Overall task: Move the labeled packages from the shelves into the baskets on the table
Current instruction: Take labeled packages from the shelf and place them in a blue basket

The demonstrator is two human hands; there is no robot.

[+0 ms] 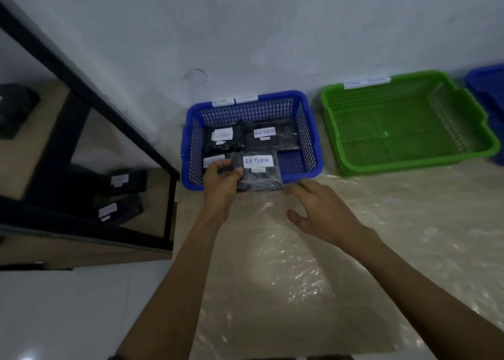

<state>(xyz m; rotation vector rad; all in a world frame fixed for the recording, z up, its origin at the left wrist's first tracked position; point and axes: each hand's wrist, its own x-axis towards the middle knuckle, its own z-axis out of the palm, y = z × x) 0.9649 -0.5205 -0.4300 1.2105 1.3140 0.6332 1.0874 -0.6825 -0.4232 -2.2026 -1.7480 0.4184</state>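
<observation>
Left hand (222, 181): I grip the package (259, 174) by its left edge, thumb curled on top and the other fingers folded round the side and under it.
Right hand (319, 212): held above the table (300, 264), palm down, fingers spread and relaxed, holding nothing. The fingertips are just beside the package's near right corner; I cannot tell whether they touch it.
Package: black plastic, flat, face up, with a white label (257, 161) that reads RETURN. It sits over the near rim of the blue basket (275, 93), far half above the inside, near edge hanging over the table.
Blue basket: on the table against the wall (245, 32), two white tags on its far rim; the left one reads RETURN, the other is too blurred to read.
Basket packages (272, 136): three black ones with white labels lie inside, two at the back side by side, one at the front left partly behind my left hand.
Green basket (330, 108): just right of the blue one, a white tag on its far rim.
Far basket (488, 92): another blue one, cut off by the right edge.
Table: covered in glossy clear plastic.
Shelf (81, 92): black frame, to my left.
Shelf packages (122, 181): two labeled black ones on a lower level, a third dark one higher up at far left.
</observation>
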